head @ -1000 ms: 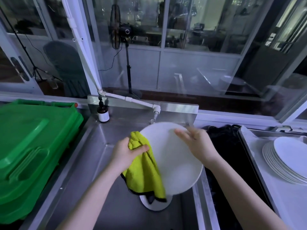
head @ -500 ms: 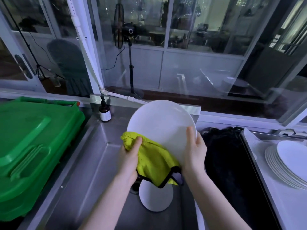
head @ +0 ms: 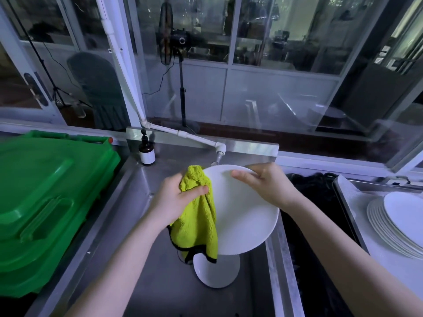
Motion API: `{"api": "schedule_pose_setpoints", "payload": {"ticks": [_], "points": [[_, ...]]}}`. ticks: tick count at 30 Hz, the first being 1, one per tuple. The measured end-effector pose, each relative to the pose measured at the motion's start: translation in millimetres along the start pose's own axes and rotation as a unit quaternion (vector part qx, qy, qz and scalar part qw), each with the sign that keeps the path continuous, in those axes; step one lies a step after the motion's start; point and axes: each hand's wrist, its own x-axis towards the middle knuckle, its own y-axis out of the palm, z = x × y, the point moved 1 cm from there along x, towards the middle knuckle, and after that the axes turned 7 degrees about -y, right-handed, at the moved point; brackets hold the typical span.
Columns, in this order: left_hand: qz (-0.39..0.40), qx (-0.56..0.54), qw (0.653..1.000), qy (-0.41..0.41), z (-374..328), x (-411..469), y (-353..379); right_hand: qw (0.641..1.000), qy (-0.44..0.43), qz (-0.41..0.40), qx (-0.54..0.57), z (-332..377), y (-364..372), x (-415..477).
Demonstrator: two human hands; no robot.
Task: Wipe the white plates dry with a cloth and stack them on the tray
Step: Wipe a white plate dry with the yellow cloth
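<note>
A large white plate [head: 245, 218] is held nearly flat above the steel sink [head: 128, 225]. My right hand [head: 265, 186] grips its far rim, thumb on top. My left hand [head: 176, 197] clutches a yellow-green cloth [head: 199, 225] with a black hem against the plate's left edge; the cloth hangs down over the sink. Below it a second white plate [head: 217, 271] lies in the sink, partly hidden by the cloth and the held plate. On the right a stack of several white plates [head: 398, 223] rests on the metal tray [head: 350, 193].
A green plastic bin lid [head: 45, 202] fills the left side. A brown pump bottle [head: 147, 152] stands at the sink's back corner, beside a white tap pipe [head: 194, 139]. A black basin [head: 318, 225] lies between sink and tray. Glass windows run behind.
The plate has dropped from an upright tilt to nearly flat. My right hand moved from its lower right edge to its far rim. The cloth shifted to the left edge and hangs down.
</note>
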Motion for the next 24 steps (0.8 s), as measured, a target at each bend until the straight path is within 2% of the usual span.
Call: {"api": "schedule_pose_setpoints", "payload": {"ticks": [2,4,6,8,10,13,16,18,19,21,23,24], "points": [[-0.014,-0.056,0.998,-0.034,7,-5,1,0.999,0.004,-0.046,0.01,-4,3,-3],[-0.07,-0.17,0.978,-0.099,20,-11,10,0.984,0.077,-0.118,0.108,-11,9,-9],[-0.13,-0.296,0.932,-0.165,27,-18,20,0.932,0.159,-0.21,0.25,-16,20,-16],[-0.149,-0.317,0.916,-0.197,30,-17,22,0.9,0.191,-0.254,0.298,-16,31,-22],[-0.121,-0.261,0.941,-0.178,29,-12,12,0.916,0.181,-0.238,0.267,-16,32,-27],[-0.03,-0.125,0.986,-0.105,16,-1,-8,0.958,0.134,-0.175,0.182,-10,17,-26],[0.037,0.012,0.998,-0.041,-2,7,-10,0.995,0.045,-0.068,0.056,6,12,-15],[0.063,0.063,0.996,-0.027,-6,8,-7,1.0,-0.013,-0.027,-0.002,12,12,-11],[0.062,0.051,0.996,-0.028,-4,5,-5,0.999,-0.022,-0.028,-0.011,11,10,-11],[0.014,-0.062,0.996,-0.067,7,-6,2,0.996,0.017,-0.081,0.03,2,7,-14],[-0.05,-0.201,0.968,-0.143,20,-18,10,0.973,0.097,-0.164,0.129,-8,9,-20],[-0.069,-0.232,0.956,-0.168,24,-22,13,0.959,0.126,-0.189,0.17,-12,11,-23]]}}
